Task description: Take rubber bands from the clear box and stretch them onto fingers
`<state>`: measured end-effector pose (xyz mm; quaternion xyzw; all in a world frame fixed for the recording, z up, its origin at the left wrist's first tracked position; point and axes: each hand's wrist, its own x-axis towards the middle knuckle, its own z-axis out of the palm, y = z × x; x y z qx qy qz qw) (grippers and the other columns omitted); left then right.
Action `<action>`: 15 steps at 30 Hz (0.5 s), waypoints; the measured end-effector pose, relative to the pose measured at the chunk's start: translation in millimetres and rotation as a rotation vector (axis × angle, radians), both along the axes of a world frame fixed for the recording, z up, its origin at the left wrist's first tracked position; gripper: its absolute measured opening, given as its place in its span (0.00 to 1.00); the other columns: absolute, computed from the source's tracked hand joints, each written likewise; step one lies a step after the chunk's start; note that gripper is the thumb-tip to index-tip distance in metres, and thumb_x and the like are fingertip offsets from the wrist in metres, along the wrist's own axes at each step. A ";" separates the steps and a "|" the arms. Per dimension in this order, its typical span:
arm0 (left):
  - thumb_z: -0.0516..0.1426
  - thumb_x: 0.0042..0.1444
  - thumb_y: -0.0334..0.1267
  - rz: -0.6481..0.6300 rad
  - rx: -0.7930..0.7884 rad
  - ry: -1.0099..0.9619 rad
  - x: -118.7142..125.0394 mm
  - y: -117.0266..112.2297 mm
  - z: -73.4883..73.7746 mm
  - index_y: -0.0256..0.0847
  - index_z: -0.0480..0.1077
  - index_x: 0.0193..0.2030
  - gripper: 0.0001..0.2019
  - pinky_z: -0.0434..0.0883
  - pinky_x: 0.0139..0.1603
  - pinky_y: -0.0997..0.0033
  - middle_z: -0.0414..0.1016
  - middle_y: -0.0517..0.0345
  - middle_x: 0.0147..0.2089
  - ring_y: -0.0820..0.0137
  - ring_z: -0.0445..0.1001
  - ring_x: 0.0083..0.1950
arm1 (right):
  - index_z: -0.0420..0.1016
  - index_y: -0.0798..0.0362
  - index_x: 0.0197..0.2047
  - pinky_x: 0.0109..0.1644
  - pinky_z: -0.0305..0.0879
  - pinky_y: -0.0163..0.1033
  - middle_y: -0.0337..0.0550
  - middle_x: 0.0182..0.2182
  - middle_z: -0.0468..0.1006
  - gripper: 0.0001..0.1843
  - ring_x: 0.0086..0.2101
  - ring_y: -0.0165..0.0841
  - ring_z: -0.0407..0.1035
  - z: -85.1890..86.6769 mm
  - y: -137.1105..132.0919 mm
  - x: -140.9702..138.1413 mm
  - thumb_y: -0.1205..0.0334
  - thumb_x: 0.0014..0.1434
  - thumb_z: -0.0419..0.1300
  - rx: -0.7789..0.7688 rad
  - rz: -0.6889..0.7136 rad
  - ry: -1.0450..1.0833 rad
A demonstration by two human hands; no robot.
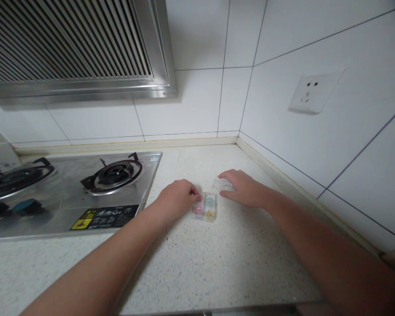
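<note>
A small clear plastic box (204, 218) lies on the countertop, with pink, green and yellow pieces in its compartments. The yellow piece (210, 213) is at the front right and the pale green piece (210, 201) behind it; a pink piece (198, 208) fills the left side. My left hand (181, 196) has its fingers pinched together at the box's back left corner, and what they hold is hidden. Just behind and right of the box, my right hand (240, 188) has thumb and fingers around the edges of a clear plastic lid (223, 184).
A steel gas stove (69, 184) with two burners sits at the left, under a range hood (85, 87). White tiled walls meet at the corner behind the speckled countertop (197, 267). A wall socket (312, 93) is on the right wall.
</note>
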<state>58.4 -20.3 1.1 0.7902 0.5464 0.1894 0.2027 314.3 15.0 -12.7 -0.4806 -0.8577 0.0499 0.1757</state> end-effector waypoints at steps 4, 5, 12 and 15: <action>0.59 0.56 0.41 -0.005 0.080 -0.079 1.3 -2.2 -0.4 0.42 0.79 0.31 0.08 0.65 0.35 0.64 0.80 0.52 0.33 0.61 0.75 0.34 | 0.73 0.53 0.55 0.58 0.63 0.56 0.55 0.52 0.75 0.26 0.52 0.51 0.68 -0.6 -1.3 0.3 0.56 0.54 0.68 -0.006 0.012 0.084; 0.58 0.57 0.41 0.003 0.101 -0.109 1.5 -2.6 -0.2 0.42 0.78 0.32 0.09 0.66 0.37 0.63 0.80 0.52 0.34 0.61 0.75 0.35 | 0.74 0.53 0.54 0.59 0.62 0.57 0.55 0.52 0.76 0.24 0.52 0.51 0.68 0.2 -1.5 0.2 0.55 0.54 0.68 -0.002 0.011 0.117; 0.56 0.61 0.43 0.084 0.081 -0.364 0.7 -1.4 1.1 0.39 0.75 0.33 0.11 0.69 0.37 0.65 0.81 0.52 0.34 0.63 0.77 0.36 | 0.71 0.51 0.39 0.46 0.72 0.53 0.47 0.35 0.75 0.13 0.35 0.40 0.71 17.5 -5.7 -9.9 0.50 0.65 0.55 -0.011 -0.061 0.521; 0.56 0.61 0.43 0.105 0.040 -0.463 4.2 -1.1 0.2 0.38 0.74 0.33 0.12 0.70 0.37 0.66 0.81 0.51 0.34 0.63 0.78 0.35 | 0.57 0.49 0.23 0.43 0.75 0.49 0.38 0.20 0.62 0.27 0.24 0.32 0.62 28.1 -18.9 -20.9 0.47 0.71 0.40 -0.079 0.025 0.694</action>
